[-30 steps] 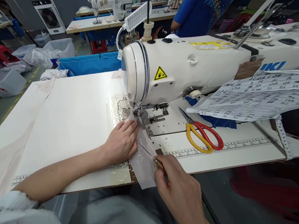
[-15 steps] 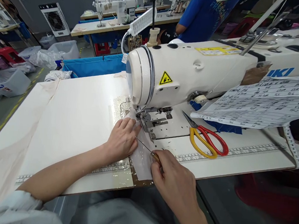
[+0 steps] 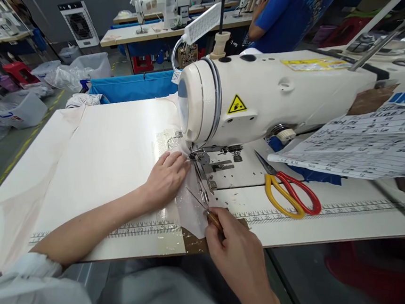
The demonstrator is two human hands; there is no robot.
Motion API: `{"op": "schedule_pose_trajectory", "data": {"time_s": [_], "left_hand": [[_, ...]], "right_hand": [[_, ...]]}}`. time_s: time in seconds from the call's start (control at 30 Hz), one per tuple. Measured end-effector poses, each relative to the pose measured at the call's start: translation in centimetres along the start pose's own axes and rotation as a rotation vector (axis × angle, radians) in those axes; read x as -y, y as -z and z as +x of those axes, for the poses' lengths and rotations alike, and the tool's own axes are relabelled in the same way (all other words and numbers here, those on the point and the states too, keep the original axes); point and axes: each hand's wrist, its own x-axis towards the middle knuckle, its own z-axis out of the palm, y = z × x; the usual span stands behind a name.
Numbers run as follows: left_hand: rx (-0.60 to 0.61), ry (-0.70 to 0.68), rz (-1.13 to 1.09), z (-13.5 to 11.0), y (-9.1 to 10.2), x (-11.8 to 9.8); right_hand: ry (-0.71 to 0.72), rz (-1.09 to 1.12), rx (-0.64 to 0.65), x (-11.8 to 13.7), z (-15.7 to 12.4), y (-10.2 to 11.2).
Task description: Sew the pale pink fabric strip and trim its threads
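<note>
My left hand (image 3: 166,177) lies flat, fingers together, pressing a small white fabric piece (image 3: 192,210) onto the table just left of the presser foot (image 3: 202,159) of a white sewing machine (image 3: 264,98). My right hand (image 3: 236,252) is closed around a thin awl (image 3: 204,211) with a wooden handle; its metal tip points toward my left fingers, over the fabric. The fabric runs from the table's front edge up under the needle.
Red-and-yellow scissors (image 3: 291,193) lie right of the needle plate. A printed paper sheet (image 3: 369,143) hangs over the machine bed. A ruler strip (image 3: 310,211) runs along the white table (image 3: 98,162). A person in blue (image 3: 285,17) works behind, near other machines and a blue bin (image 3: 130,86).
The fabric has fed forward under the foot, leaving less of it over the table's front edge. My left hand slid slightly toward the needle; the awl stays beside it.
</note>
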Motion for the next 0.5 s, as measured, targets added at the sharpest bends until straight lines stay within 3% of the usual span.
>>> {"op": "schedule_pose_trajectory", "data": {"time_s": [0.2,0.37,0.5], "left_hand": [[-0.011,-0.043,-0.114,-0.7,1.0,-1.5],[-0.042,-0.031,-0.134,-0.9,0.8,-1.3],[-0.043,-0.030,-0.148,-0.8,0.7,-1.3]], "right_hand": [[-0.001,-0.038,-0.005,0.1,-0.7,0.1],[0.022,-0.145,-0.007,-0.1,-0.8,-0.2],[-0.004,-0.093,-0.012,-0.7,-0.9,0.3]]}}
